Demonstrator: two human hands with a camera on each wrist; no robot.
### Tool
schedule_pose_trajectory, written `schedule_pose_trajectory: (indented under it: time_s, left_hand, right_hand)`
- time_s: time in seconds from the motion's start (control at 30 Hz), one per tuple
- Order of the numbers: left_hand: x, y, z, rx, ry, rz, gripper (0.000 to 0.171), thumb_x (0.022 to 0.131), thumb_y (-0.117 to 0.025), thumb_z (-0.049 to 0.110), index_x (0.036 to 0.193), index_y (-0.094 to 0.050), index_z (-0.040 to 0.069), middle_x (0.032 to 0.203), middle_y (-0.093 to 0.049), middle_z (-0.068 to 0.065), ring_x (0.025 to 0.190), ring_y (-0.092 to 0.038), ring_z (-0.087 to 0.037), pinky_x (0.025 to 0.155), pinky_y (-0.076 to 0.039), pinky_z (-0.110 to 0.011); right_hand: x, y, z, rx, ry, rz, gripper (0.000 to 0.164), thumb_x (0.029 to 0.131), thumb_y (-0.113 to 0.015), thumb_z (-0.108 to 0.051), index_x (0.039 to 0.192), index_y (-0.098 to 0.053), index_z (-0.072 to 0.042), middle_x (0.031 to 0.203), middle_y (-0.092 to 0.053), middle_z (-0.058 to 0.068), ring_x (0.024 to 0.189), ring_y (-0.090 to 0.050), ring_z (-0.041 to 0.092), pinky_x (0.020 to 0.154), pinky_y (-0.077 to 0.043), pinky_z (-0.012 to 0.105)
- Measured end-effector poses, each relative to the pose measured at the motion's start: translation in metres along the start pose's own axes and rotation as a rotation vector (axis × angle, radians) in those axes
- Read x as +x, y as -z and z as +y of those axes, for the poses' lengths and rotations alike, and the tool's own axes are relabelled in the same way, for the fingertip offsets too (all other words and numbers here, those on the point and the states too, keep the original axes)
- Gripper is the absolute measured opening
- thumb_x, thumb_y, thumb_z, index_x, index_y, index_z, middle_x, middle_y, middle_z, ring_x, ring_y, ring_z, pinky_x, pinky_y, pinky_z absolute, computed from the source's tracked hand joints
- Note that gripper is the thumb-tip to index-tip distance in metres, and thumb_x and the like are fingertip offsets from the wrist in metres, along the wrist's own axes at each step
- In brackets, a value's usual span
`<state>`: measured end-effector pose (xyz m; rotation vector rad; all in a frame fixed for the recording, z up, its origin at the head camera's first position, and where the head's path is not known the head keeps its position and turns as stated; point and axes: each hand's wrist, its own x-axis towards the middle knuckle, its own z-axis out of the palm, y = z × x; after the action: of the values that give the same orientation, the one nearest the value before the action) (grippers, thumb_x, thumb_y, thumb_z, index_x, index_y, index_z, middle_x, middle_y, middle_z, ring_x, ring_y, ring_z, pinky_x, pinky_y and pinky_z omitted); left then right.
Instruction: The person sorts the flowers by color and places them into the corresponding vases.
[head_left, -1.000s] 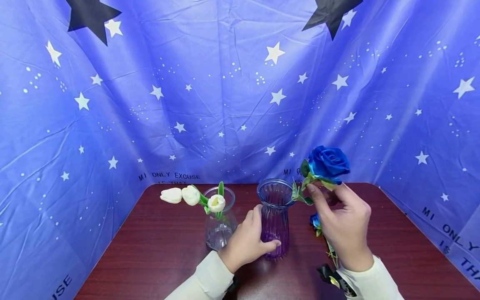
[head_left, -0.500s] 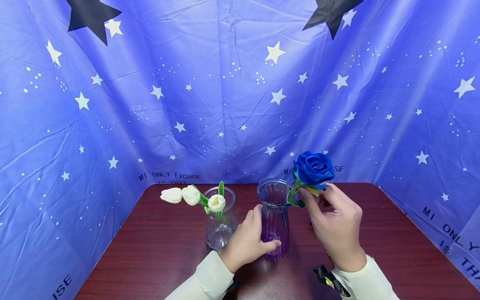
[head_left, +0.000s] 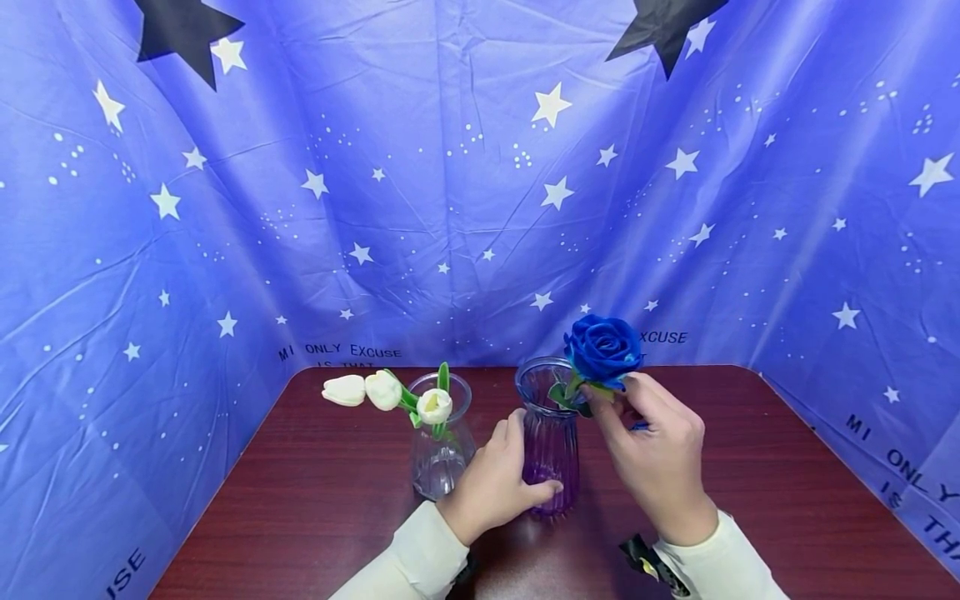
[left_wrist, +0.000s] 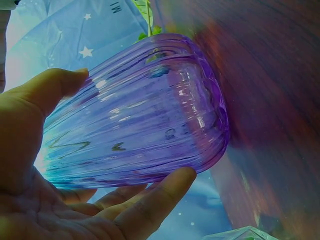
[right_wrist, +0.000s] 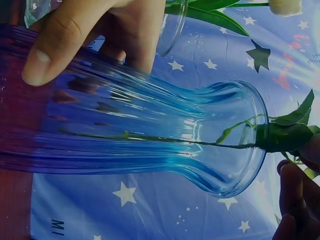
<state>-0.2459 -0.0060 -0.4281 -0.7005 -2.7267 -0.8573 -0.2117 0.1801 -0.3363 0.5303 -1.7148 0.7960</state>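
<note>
My left hand (head_left: 491, 483) grips a ribbed glass vase (head_left: 551, 458), purple below and blue toward the rim, which stands upright on the table. In the left wrist view its thumb and fingers (left_wrist: 155, 205) lie on opposite sides of the glass. My right hand (head_left: 663, 454) pinches a blue rose (head_left: 603, 350) just under the bloom, at the vase's right rim. The rose's thin stem (right_wrist: 165, 140) runs down inside the vase in the right wrist view. Its leaves (right_wrist: 295, 112) are at the mouth. Part of the bloom's underside is hidden by my fingers.
Left of the purple vase stands a clear glass vase (head_left: 435, 471) with white tulips (head_left: 382, 390) leaning left. A scrap of another blue flower (head_left: 639, 426) shows behind my right hand. The dark red table (head_left: 300, 492) ends at a starry blue cloth (head_left: 450, 208).
My right hand has moved left and down with the blue rose, bringing its leaves to the vase mouth. My left hand and the vase have stayed put.
</note>
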Motion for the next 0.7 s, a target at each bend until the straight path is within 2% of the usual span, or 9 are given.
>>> schedule_pose_trajectory:
  time_s: [0.13, 0.3, 0.57, 0.7]
  left_hand:
    - [0.0002, -0.0003, 0.0, -0.002, -0.003, 0.003, 0.106, 0.079, -0.085, 0.053, 0.154, -0.033, 0.0, 0.127, -0.059, -0.015, 0.095, -0.071, -0.028, 0.084, -0.06, -0.041]
    - [0.0002, -0.0005, -0.0003, -0.006, -0.006, 0.0, 0.105, 0.08, -0.085, 0.053, 0.154, -0.032, 0.0, 0.127, -0.059, -0.015, 0.095, -0.071, -0.028, 0.084, -0.06, -0.04]
    - [0.0, -0.0005, -0.0003, 0.001, -0.012, 0.002, 0.106, 0.08, -0.085, 0.053, 0.155, -0.032, -0.001, 0.127, -0.059, -0.015, 0.095, -0.071, -0.028, 0.084, -0.06, -0.04]
    - [0.0, -0.0004, -0.0004, -0.007, -0.013, -0.001, 0.106, 0.08, -0.085, 0.052, 0.154, -0.032, 0.0, 0.125, -0.059, -0.015, 0.094, -0.071, -0.028, 0.083, -0.06, -0.04]
  right_hand:
    - [-0.0009, -0.0014, -0.0008, 0.032, 0.005, -0.007, 0.025, 0.075, -0.085, 0.0, 0.071, -0.063, -0.012, 0.065, -0.05, -0.003, 0.062, -0.04, 0.0, 0.057, -0.031, 0.015]
    - [-0.0019, -0.0029, -0.0003, 0.04, 0.014, -0.024, 0.022, 0.075, -0.085, -0.001, 0.073, -0.066, -0.012, 0.067, -0.052, -0.004, 0.061, -0.042, 0.003, 0.058, -0.032, 0.015]
    - [-0.005, -0.0059, 0.0017, 0.044, 0.005, -0.062, 0.032, 0.076, -0.085, -0.003, 0.065, -0.058, -0.016, 0.068, -0.054, -0.006, 0.063, -0.041, -0.002, 0.058, -0.031, 0.013]
    - [-0.0063, -0.007, 0.0024, 0.046, -0.005, -0.088, 0.024, 0.077, -0.085, -0.004, 0.071, -0.065, -0.017, 0.071, -0.058, -0.007, 0.061, -0.044, 0.002, 0.058, -0.032, 0.013]
